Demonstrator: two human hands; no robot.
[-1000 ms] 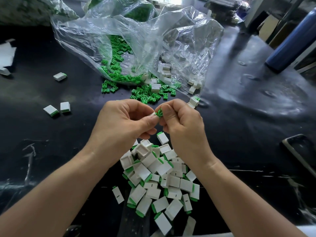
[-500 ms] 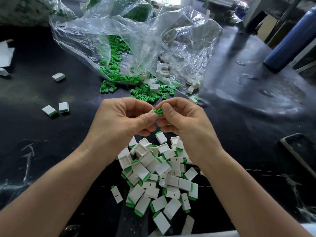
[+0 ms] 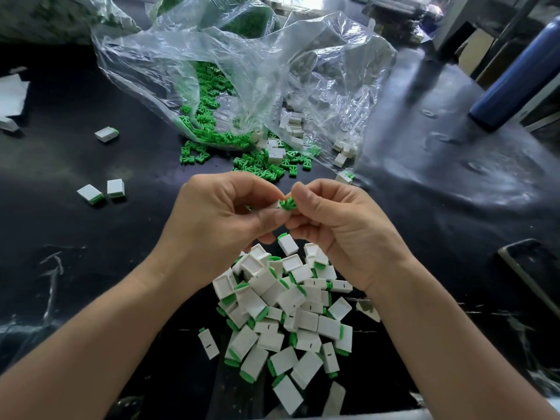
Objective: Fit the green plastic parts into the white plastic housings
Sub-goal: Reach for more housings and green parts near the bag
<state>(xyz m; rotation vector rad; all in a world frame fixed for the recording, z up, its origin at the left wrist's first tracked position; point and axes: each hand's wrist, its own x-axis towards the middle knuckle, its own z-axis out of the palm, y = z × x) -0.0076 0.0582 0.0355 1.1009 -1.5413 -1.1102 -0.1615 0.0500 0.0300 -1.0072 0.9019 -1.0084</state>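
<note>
Little has moved since the earlier frame: both hands remain raised over the middle of the worktop (image 3: 91, 268), though a sliver of the white housing (image 3: 276, 204) now shows beside the green part (image 3: 288, 204). The left hand (image 3: 224, 225) pinches the white housing between thumb and fingers, and the right hand (image 3: 339, 234) pinches the green part, the two pieces touching at the fingertips. To seat it well, the person should probably square the green part with the housing's open end, hold the housing steady and push straight in, since a skewed part could jam or spring out. Assembled pieces (image 3: 288, 313) lie heaped toward the near edge beneath the wrists; loose green parts (image 3: 263, 168) spill from the clear plastic bag (image 3: 242, 71) toward the far edge.
</note>
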